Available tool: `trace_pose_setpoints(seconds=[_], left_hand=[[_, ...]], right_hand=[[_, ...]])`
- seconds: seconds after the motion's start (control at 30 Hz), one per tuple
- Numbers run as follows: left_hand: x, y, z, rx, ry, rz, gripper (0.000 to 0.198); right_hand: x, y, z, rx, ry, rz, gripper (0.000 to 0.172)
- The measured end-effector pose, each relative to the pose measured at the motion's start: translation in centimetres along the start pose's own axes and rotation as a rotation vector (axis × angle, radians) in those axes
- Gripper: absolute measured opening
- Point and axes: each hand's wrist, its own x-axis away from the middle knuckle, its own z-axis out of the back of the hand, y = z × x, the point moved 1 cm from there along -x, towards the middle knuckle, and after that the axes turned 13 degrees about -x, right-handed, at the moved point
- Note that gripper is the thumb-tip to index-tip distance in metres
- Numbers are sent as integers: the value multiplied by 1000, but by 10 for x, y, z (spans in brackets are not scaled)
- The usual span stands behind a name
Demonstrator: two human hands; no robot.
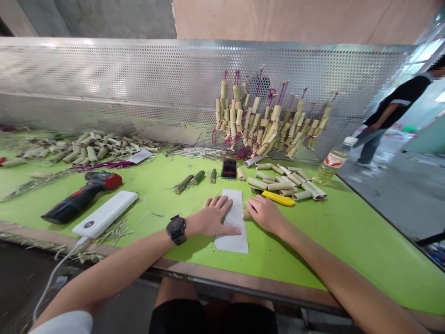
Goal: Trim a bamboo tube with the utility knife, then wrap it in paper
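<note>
My left hand (212, 218), with a black watch on the wrist, lies flat with its fingers spread on a strip of white paper (232, 243). Just right of the paper, my right hand (264, 214) is closed around a short bamboo tube (245, 214), whose cut end shows at the paper's edge; the rest is hidden under the fingers. A yellow utility knife (280, 198) lies beyond the right hand. Past the paper are a small dark, blurred square (229, 169) and a few loose bamboo pieces (198, 177).
On the left are a cordless drill (85, 192), a white power bank (106, 214) with a cable, and a bamboo heap (86, 149). More bamboo tubes (281, 185) and a bottle (335, 160) stand right. Strung bamboo (274, 116) hangs on perforated metal. A person (392, 111) is at far right.
</note>
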Motion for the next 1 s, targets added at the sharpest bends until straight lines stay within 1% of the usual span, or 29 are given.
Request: trace_pose_setpoints(seconds=[0.37,0.5,0.7,1.0], left_hand=[[0,-1,-1,-17,-20,5,116],[-1,-1,-1,-11,-10,2,116],[0,0,1,-10,-14,5,119],[1,1,2,-17,3,-5,118]], right_hand=[[1,-4,-1,-86,-6,-20,35],[2,-5,-2,-114,-15,-45,35],[2,-6,-2,-103,-40,-77,34],[3,-7,-1,-121,-59,-104,34]])
